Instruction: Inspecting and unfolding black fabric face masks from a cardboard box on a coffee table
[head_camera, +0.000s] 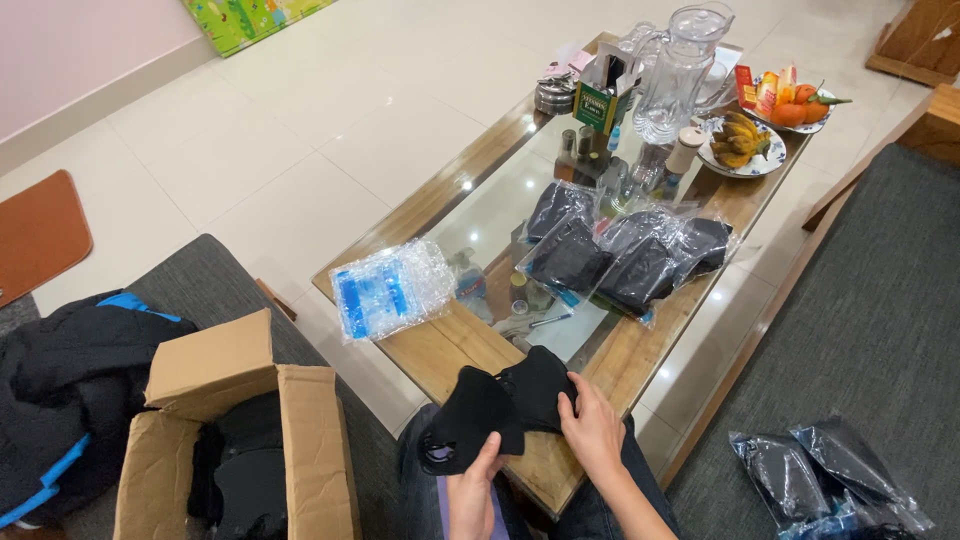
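Over my lap I hold a black face mask (500, 405) with both hands. My left hand (472, 492) grips its lower left part from below, thumb on the fabric. My right hand (594, 428) pinches its right edge. Just beyond, on the wood-framed glass coffee table (440, 350), lie several clear bags holding black masks (620, 255). A bubble-wrapped blue packet (388, 288) rests on the table's near left corner.
An open cardboard box (235, 430) with black items stands at my left beside a dark jacket (70, 385). Two bagged masks (825, 470) lie on the grey sofa at right. A glass pitcher (685, 70), fruit plates (745, 140) and small bottles crowd the table's far end.
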